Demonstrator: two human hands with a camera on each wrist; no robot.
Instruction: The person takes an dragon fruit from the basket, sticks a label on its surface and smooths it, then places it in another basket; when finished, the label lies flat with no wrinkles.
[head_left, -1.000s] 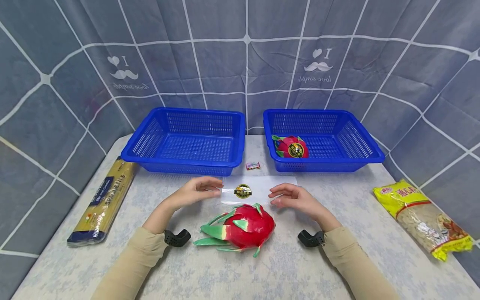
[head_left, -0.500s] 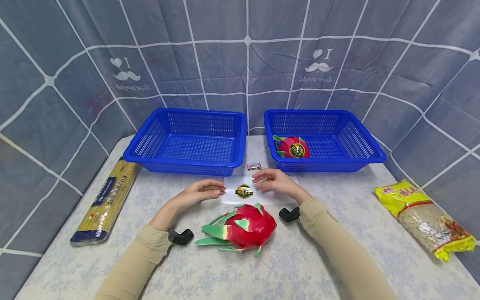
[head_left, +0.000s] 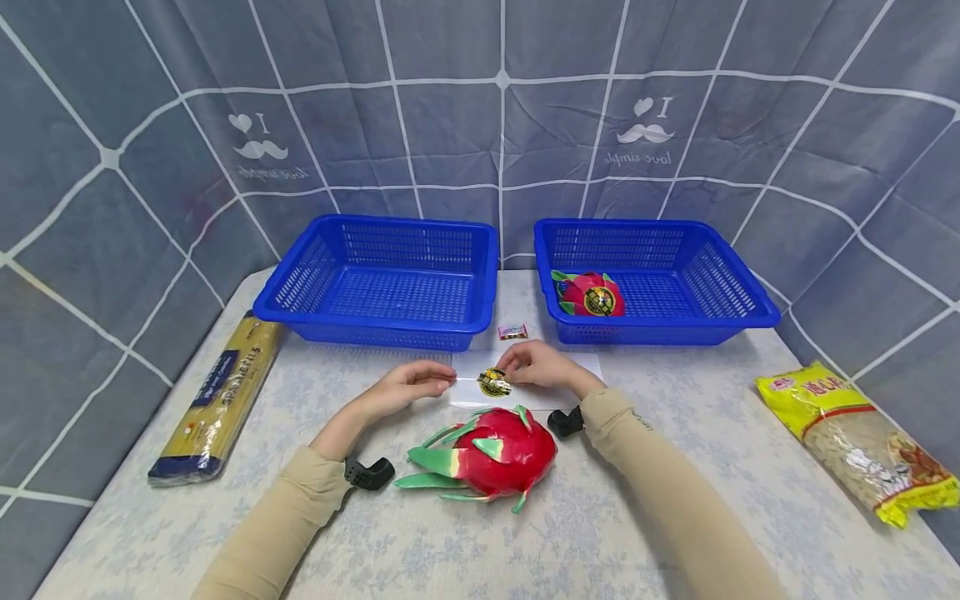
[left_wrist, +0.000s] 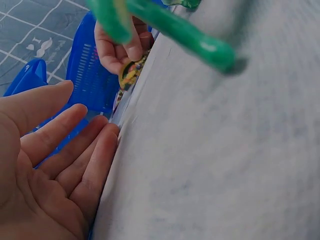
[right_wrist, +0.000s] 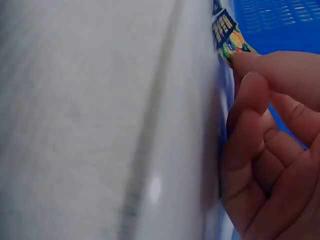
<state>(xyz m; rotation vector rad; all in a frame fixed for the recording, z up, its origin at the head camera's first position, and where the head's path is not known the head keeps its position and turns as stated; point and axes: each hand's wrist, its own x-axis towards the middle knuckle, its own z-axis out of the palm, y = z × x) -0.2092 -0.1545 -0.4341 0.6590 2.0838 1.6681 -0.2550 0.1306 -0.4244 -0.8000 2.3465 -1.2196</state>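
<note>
In the head view my right hand (head_left: 538,365) pinches the edge of a round black-and-gold fruit sticker (head_left: 494,383) between thumb and forefinger. The sticker's edge lifts from the white backing sheet (head_left: 465,400). The right wrist view shows the thumb and fingertip on the colourful sticker (right_wrist: 236,39), other fingers curled in. My left hand (head_left: 405,387) lies at the sheet's left end, fingers relaxed and holding nothing; its palm (left_wrist: 55,200) shows in the left wrist view. Close in front of the sheet lies a red dragon fruit (head_left: 506,454) with green scales, its leafy end to the left.
Behind stand two blue baskets, the left basket (head_left: 375,321) and the right basket (head_left: 660,329); the right one holds a dragon fruit (head_left: 588,293) with a similar sticker. A small candy packet (head_left: 513,332) lies between them. Spaghetti (head_left: 225,392) lies left, a yellow-ended bag (head_left: 855,442) right.
My right hand has moved left over the white sheet and taken hold of the sticker, which has turned and lifted at its edge. The left hand has stayed nearly still.
</note>
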